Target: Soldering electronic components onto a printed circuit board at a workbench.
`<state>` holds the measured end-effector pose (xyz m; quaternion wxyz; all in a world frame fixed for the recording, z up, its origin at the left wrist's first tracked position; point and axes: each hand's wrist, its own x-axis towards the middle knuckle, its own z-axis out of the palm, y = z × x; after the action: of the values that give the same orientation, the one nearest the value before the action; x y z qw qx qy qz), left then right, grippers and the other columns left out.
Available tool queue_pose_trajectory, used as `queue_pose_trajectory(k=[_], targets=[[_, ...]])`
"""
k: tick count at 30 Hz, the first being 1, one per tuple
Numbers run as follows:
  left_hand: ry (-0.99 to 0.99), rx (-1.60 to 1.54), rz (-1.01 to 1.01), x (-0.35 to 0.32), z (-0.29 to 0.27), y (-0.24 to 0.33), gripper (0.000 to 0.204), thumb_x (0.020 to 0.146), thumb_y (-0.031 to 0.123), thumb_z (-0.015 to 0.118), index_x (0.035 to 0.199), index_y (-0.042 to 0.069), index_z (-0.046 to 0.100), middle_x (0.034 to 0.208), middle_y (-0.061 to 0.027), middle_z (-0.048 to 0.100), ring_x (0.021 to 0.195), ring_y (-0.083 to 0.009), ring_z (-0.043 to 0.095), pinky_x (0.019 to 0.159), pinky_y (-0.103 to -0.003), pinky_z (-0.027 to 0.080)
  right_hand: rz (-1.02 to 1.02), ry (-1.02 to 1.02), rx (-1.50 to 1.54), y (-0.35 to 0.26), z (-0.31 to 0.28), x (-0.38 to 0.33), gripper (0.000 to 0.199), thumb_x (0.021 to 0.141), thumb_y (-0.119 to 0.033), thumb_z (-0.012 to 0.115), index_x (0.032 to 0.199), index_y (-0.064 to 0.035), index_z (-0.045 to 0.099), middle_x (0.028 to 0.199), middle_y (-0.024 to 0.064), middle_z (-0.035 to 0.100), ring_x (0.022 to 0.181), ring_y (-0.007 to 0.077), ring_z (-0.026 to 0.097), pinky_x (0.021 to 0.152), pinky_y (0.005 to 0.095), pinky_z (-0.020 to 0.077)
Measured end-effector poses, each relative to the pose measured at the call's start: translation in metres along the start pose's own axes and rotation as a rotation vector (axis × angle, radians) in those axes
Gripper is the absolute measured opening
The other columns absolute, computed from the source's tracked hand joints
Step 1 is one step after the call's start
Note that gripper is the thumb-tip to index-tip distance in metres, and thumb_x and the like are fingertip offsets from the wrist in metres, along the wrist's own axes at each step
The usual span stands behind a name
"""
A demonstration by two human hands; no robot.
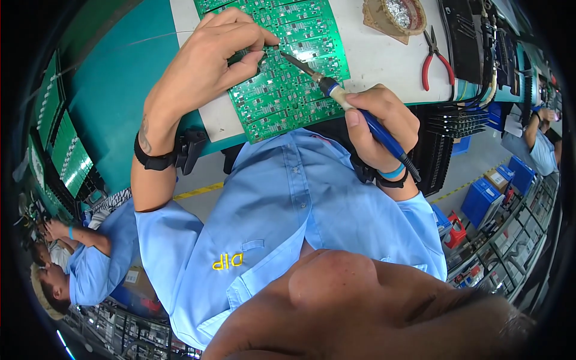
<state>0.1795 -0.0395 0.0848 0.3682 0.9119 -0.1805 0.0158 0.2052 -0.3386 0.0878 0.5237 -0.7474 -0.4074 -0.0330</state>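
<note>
A green circuit board panel (291, 114), crowded with small parts, lies at the table's near edge. My right hand (384, 126) is closed round the blue and cream handle of a soldering iron (373, 125). Its dark tip slants left onto the board, close to the fingertips of my left hand (210, 63). That left hand rests over the panel's left side with curled fingers, the index fingertip at a small dark part. What its fingers hold, if anything, is too small to make out. A thin line crosses the teal mat (129, 90) toward this hand.
Beyond the panel, to the right, stand a round tub (399, 15) of silvery bits and red-handled pliers (437, 63). Racked green boards (66, 144) are at far left. Co-workers sit at left (99, 264) and far right (540, 147). Blue bins (480, 201) stand on the floor.
</note>
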Motion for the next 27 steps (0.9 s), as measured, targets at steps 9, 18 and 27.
queue_pose_trajectory(k=[9, 18, 27], targets=[[-0.018, -0.014, -0.022, -0.0011, -0.0009, 0.0001, 0.008, 0.084, -0.002, 0.068, 0.092, -0.001, 0.066, 0.111, -0.0041, 0.078, 0.096, -0.0246, 0.064, 0.087, -0.037, 0.054, 0.008, -0.015, -0.003, 0.0015, 0.0045, 0.002, 0.015, 0.088, 0.005, 0.073, 0.102, 0.0078, 0.07, 0.087, 0.0192, 0.073, 0.071, 0.024, 0.068, 0.065, 0.0314, 0.053], [-0.018, 0.009, 0.011, -0.001, -0.0019, -0.0004, 0.009, 0.085, -0.002, 0.068, 0.093, 0.0, 0.066, 0.11, -0.0053, 0.078, 0.095, -0.0249, 0.066, 0.091, -0.038, 0.052, 0.01, -0.024, -0.005, 0.0016, 0.0062, 0.0018, 0.016, 0.087, 0.005, 0.073, 0.103, 0.0075, 0.071, 0.086, 0.0187, 0.072, 0.071, 0.0247, 0.068, 0.066, 0.0318, 0.0537], [-0.01, 0.031, 0.011, -0.0008, -0.0016, 0.0015, 0.011, 0.086, 0.0, 0.069, 0.097, 0.001, 0.07, 0.101, -0.0049, 0.075, 0.093, -0.0245, 0.066, 0.091, -0.038, 0.052, -0.009, -0.045, -0.009, 0.0006, 0.0062, 0.0031, 0.018, 0.086, 0.006, 0.074, 0.104, 0.0074, 0.071, 0.086, 0.0185, 0.072, 0.071, 0.0249, 0.068, 0.066, 0.0315, 0.0536]])
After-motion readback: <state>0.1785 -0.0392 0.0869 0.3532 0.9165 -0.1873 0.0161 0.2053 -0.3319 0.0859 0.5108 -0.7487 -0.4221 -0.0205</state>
